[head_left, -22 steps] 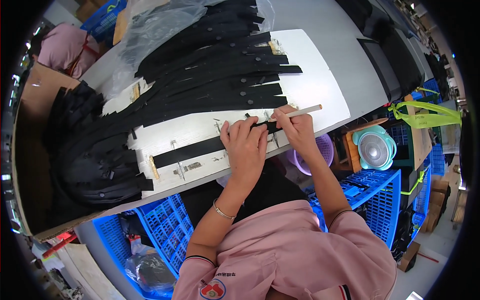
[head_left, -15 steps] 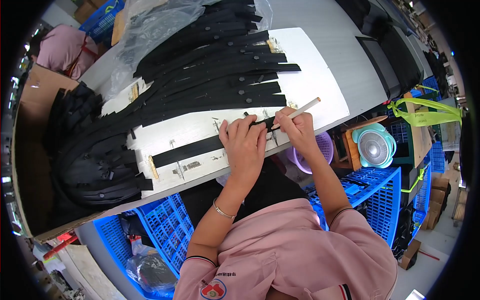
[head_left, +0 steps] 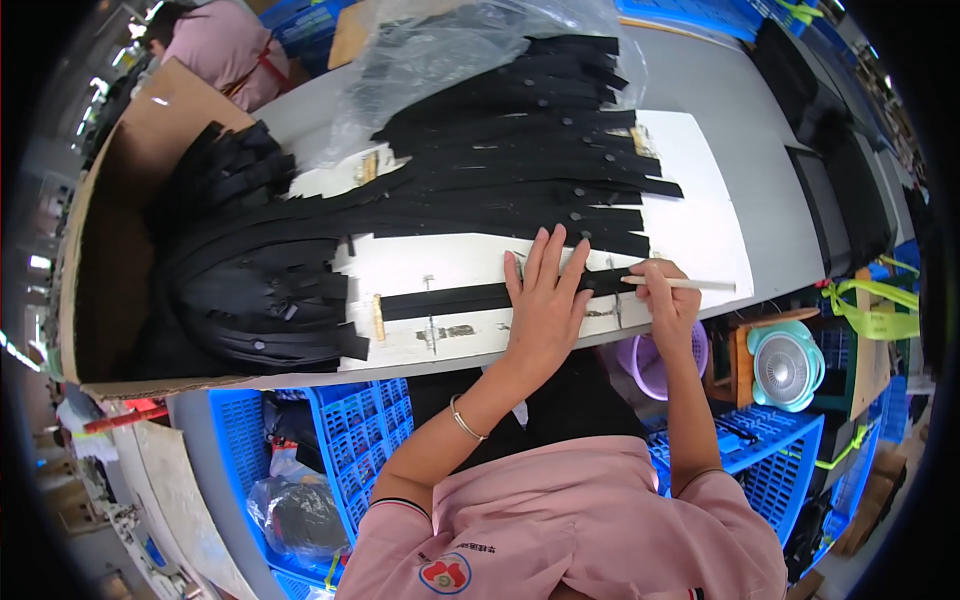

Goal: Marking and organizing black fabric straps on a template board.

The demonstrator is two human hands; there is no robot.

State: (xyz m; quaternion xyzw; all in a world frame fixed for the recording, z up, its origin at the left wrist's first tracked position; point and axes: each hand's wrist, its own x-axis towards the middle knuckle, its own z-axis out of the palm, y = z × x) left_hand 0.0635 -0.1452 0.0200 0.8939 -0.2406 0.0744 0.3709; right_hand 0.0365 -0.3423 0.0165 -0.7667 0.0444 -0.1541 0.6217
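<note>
Right at the bottom of the frame, a pink shirt [head_left: 560, 490] is seen, with blue crates [head_left: 365, 440] set to either side. Up to the action, just right of centre: the left hand [head_left: 545, 310] is laid open, palm down, fingers spread over a black strip [head_left: 450, 301]! And the strip itself is stretched across the middle of the frame, on a white board [head_left: 400, 258]. A white pencil [head_left: 700, 284] is gripped by the right hand [head_left: 672, 308], its tip held at the strip near the right end; whether contact is made cannot be told. Beyond, more black strips [head_left: 500, 175] are fanned across the board, their left ends gathered towards a cardboard box [head_left: 170, 115]. Farther still, a clear plastic bag [head_left: 420, 90] is crumpled at upper centre, and a co-worker [head_left: 225, 50] is glimpsed at upper left.
</note>
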